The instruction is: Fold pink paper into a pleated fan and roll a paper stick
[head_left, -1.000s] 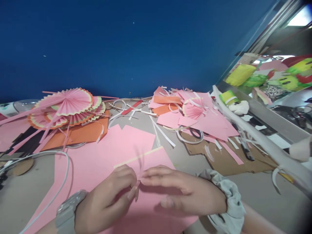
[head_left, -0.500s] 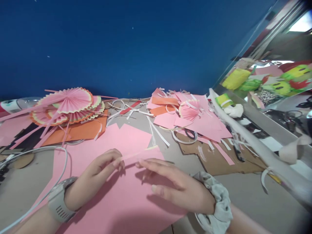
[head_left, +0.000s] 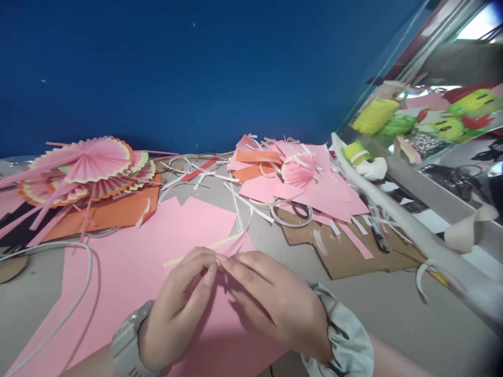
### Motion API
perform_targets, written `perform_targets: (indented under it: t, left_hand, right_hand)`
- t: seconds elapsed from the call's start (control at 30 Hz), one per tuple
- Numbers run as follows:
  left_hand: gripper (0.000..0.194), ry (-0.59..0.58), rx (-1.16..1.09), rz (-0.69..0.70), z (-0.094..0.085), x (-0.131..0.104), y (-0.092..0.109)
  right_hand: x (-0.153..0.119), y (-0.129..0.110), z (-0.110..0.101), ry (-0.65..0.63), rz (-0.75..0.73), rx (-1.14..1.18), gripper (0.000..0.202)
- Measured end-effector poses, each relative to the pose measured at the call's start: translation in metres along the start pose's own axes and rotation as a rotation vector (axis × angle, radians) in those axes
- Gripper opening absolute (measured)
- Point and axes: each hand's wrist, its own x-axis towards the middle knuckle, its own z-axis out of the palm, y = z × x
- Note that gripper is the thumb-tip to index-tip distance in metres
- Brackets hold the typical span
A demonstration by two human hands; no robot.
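My left hand point(head_left: 186, 303) and my right hand point(head_left: 277, 296) meet over a large pink paper sheet point(head_left: 113, 293). Their fingertips pinch together on a narrow folded pink paper strip point(head_left: 233, 246), which has a cream edge along its top. Much of the strip is hidden behind my fingers. A thin pale ribbon-like piece point(head_left: 250, 219) curls up just beyond my right fingers; where it joins the strip I cannot tell. Both hands are closed.
Pleated pink paper fans point(head_left: 98, 162) lie on orange paper point(head_left: 106, 209) at the left, beside a white cable point(head_left: 88, 272). Pink offcuts point(head_left: 326, 193), scissors point(head_left: 301, 209), cardboard point(head_left: 349, 259) and a cutter knife point(head_left: 379, 235) lie right. A white tube point(head_left: 396, 209) runs diagonally.
My hands have come together and both now pinch the strip; before, my right fingers were spread apart. The pale curling piece has appeared. The view has shifted slightly right.
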Motion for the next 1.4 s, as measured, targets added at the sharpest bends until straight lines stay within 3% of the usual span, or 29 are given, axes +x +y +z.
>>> perform_targets:
  t: [0.17,0.5,0.97,1.23,1.4]
  left_hand:
    - [0.018,-0.058,0.06,0.004,-0.004,0.001,-0.002]
    - [0.016,-0.05,0.013,-0.021,-0.004,0.001,-0.005]
    - [0.019,-0.019,0.109,-0.068,-0.001,0.002,-0.011]
    - [0.016,-0.029,0.106,-0.111,-0.003,0.003,-0.006]
    - [0.017,-0.03,0.062,-0.058,-0.003,0.004,-0.005]
  right_hand:
    - [-0.001,0.004,0.001,-0.017,-0.024,0.021,0.047]
    - [0.001,0.015,-0.002,-0.069,-0.028,0.175,0.058]
    - [0.005,0.02,-0.006,-0.227,0.118,0.297,0.044]
    - [0.003,0.021,-0.002,-0.229,0.113,0.302,0.046]
    - [0.004,0.021,-0.004,-0.206,0.136,0.374,0.046]
